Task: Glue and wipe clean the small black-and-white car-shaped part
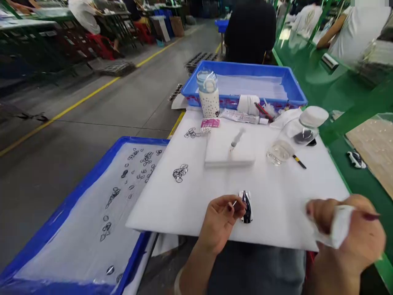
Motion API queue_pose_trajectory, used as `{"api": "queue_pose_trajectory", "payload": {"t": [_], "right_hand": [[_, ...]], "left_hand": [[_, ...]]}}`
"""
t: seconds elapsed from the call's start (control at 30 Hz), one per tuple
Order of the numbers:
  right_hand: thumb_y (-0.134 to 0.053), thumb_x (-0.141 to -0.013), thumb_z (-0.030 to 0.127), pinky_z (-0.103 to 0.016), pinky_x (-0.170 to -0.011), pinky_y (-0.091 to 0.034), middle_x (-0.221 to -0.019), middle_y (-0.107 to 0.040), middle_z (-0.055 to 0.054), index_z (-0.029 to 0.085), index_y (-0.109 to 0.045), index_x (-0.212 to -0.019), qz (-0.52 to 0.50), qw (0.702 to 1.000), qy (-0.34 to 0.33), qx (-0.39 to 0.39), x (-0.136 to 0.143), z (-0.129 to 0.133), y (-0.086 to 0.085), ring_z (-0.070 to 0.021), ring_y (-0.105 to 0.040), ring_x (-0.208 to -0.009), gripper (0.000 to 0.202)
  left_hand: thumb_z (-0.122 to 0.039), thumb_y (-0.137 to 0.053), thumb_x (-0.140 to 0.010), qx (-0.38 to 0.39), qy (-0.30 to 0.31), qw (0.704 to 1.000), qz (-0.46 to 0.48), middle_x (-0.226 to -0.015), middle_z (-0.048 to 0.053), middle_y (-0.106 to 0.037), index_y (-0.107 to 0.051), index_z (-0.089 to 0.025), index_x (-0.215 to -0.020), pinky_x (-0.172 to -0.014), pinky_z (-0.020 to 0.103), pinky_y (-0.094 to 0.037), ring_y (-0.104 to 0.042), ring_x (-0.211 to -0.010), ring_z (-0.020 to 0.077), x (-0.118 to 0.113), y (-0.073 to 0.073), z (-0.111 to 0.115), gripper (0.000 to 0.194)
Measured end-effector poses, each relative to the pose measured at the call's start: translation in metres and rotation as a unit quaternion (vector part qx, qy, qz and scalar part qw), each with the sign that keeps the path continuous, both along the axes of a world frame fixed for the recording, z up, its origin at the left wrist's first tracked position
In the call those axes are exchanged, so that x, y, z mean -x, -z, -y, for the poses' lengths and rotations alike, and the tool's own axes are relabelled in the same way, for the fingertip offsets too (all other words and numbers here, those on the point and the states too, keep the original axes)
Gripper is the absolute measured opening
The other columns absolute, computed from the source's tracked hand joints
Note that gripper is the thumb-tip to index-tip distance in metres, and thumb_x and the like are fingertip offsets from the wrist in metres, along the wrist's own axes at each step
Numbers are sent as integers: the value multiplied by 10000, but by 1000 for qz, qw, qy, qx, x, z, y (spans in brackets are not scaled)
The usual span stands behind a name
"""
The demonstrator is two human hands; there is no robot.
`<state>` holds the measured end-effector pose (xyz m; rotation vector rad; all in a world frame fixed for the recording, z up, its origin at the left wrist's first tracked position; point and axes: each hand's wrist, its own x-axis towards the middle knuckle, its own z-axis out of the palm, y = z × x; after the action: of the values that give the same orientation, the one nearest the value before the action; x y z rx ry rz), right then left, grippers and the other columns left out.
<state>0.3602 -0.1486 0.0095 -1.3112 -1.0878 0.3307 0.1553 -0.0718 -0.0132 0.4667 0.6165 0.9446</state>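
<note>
My left hand [221,219] pinches a small white-and-black toy car [246,206] at the near edge of a white foam board [276,192]. My right hand [346,229], blurred at the lower right, is closed around a crumpled white cloth [339,227]. On the board lie two small heaps of thin black rings [180,173], a syringe [236,139] on a white pad, and a tipped clear jar [294,135] with a white lid.
A blue tray [76,196] lined with white foam and scattered rings sits at lower left. A second blue tray [245,82], a spotted bottle [209,96] and small packets stand at the back. A green conveyor [353,164] with another toy car runs along the right. Other people sit beyond.
</note>
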Motion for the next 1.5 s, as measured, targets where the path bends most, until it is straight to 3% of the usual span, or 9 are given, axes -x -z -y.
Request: {"api": "queue_pose_trajectory", "payload": {"t": [0.1, 0.2, 0.4, 0.5, 0.77, 0.93, 1.17, 1.37, 1.5], "right_hand": [[-648, -899, 319, -230, -475, -362, -620, -525, 29, 201, -520, -793, 92, 989, -92, 74, 31, -10, -8, -100, -454, -501, 204], [-635, -903, 223, -198, -474, -382, -725, -617, 21, 201, -557, -913, 141, 970, -146, 136, 49, -16, -8, -83, -506, -539, 81], [-712, -887, 250, -202, -468, -402, -636, -601, 45, 211, -592, -913, 228, 965, -122, 39, 60, -28, -17, -78, -492, -485, 129], [-637, -929, 170, -215, -538, -451, -715, -633, 1, 178, -631, -1040, 288, 944, -158, -12, 66, -34, -22, -94, -554, -579, 112], [-529, -964, 151, -266, -502, -344, -673, -537, -2, 115, -659, -1058, 467, 870, -154, 40, 70, -24, -43, -104, -440, -555, 164], [-601, -934, 142, -267, -511, -334, -727, -572, -3, 160, -655, -1069, 467, 874, -111, 75, 54, -12, -57, -92, -459, -571, 147], [-605, -916, 93, -236, -522, -362, -734, -572, 0, 156, -655, -1075, 382, 916, -112, 59, 55, -12, -44, -75, -493, -587, 179], [-550, -946, 136, -282, -506, -364, -674, -546, -20, 89, -683, -1019, 436, 887, -154, 17, 72, -23, -43, -123, -462, -574, 159], [-543, -930, 144, -297, -482, -334, -632, -512, -7, 127, -693, -914, 461, 867, -185, 40, 62, -19, -52, -123, -422, -531, 152]], "left_hand": [[-401, -939, -595, 7, 1, 1000, 8, -720, 38, -720, -787, -188, -741, -634, 145, -557, -633, -608, 75, 2, 2, -1, 299], [-399, -930, -613, 0, 7, 1000, 19, -716, 31, -733, -793, -206, -760, -636, 140, -564, -657, -604, 76, 4, 2, -1, 278], [-442, -933, -581, -7, 1, 1000, -2, -704, 38, -745, -792, -214, -745, -616, 185, -588, -676, -596, 113, 3, 0, -1, 315], [-429, -950, -546, -4, -10, 1000, -17, -655, 29, -729, -790, -208, -717, -572, 190, -578, -653, -560, 110, 2, -1, -1, 322], [-363, -949, -568, -7, -37, 999, -15, -699, 43, -760, -801, -213, -718, -634, 157, -583, -697, -631, 112, 0, -1, 3, 258], [-335, -913, -653, -36, -19, 999, 20, -726, 39, -769, -806, -226, -775, -643, 140, -601, -727, -678, 118, 2, 0, 4, 196], [-341, -910, -655, -41, -17, 999, 17, -722, 40, -768, -805, -224, -780, -634, 151, -610, -722, -653, 118, 2, 1, 4, 201], [-320, -951, -573, -21, -41, 999, -15, -689, 26, -759, -796, -223, -705, -594, 103, -567, -687, -584, 82, 1, 1, 4, 225], [-340, -928, -623, -50, -32, 998, 6, -724, 28, -770, -802, -233, -742, -657, 91, -573, -715, -649, 84, 0, 1, 4, 203]]}}
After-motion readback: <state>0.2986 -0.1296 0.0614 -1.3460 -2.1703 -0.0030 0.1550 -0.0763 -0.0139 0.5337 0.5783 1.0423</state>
